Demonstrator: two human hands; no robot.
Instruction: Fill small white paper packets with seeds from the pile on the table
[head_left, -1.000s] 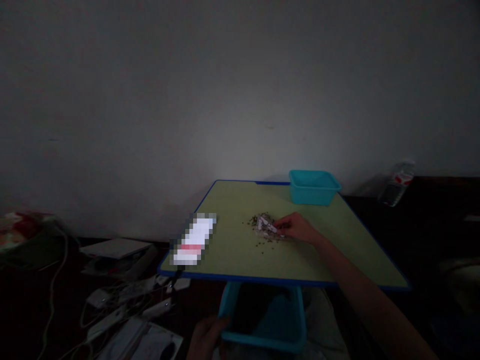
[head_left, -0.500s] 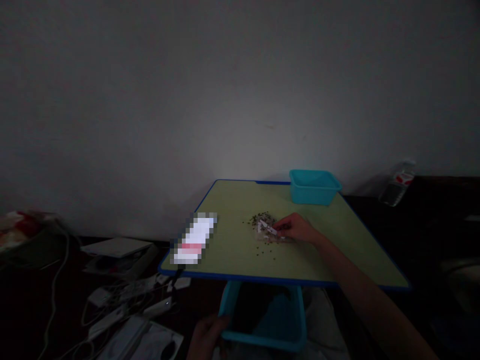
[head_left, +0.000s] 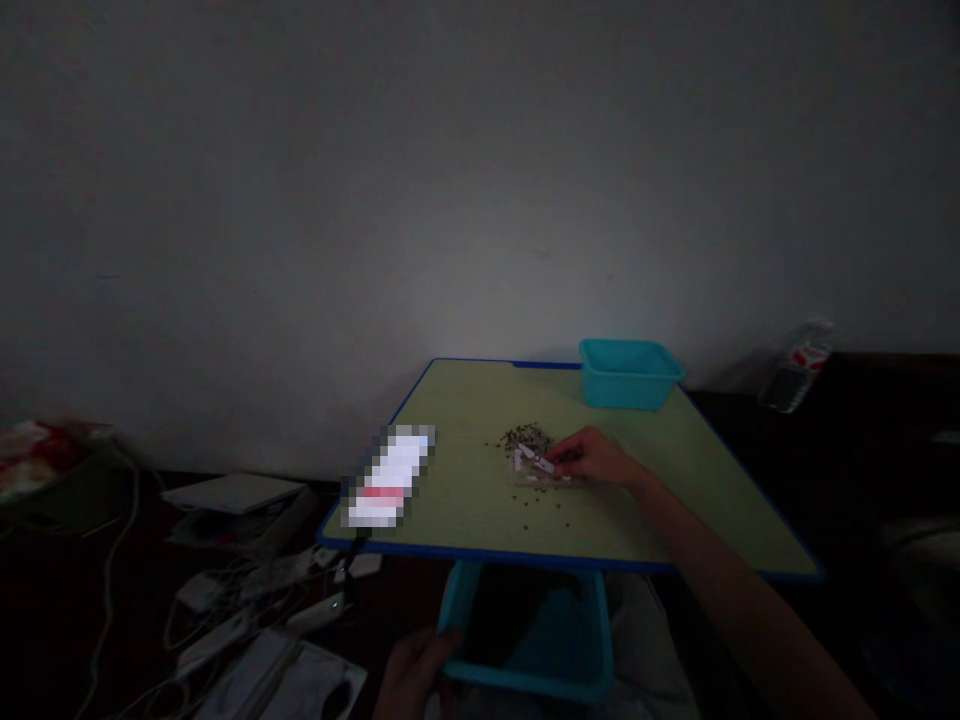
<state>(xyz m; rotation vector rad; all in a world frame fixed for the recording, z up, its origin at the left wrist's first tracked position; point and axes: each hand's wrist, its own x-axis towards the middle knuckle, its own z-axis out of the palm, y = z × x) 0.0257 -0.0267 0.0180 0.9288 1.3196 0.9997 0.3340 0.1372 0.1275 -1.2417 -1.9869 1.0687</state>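
Observation:
My right hand (head_left: 592,457) is closed on a small flat white strip (head_left: 535,458), pinched at its right end, over the middle of the table (head_left: 465,400). Under the strip lies a clear, shallow tray-like piece (head_left: 551,482) whose exact kind I cannot make out. A scatter of small dark bits (head_left: 525,436) surrounds it, with a few more in front. My left hand (head_left: 414,668) grips the left rim of a blue plastic basin (head_left: 600,640) below the table's front edge. Dark material (head_left: 499,610) fills the basin's left side; its kind is unclear in the dim light.
A second blue basin (head_left: 630,378) stands at the table's back right. A blurred phone-like bright screen (head_left: 390,480) lies at the left edge. Cables and power strips (head_left: 247,600) clutter the floor at left. A plastic bottle (head_left: 799,368) leans by the wall at right.
A few of the loose dark bits in front of the clear piece lie in different places. The white strip has shifted very slightly with my right hand; my left hand keeps its place.

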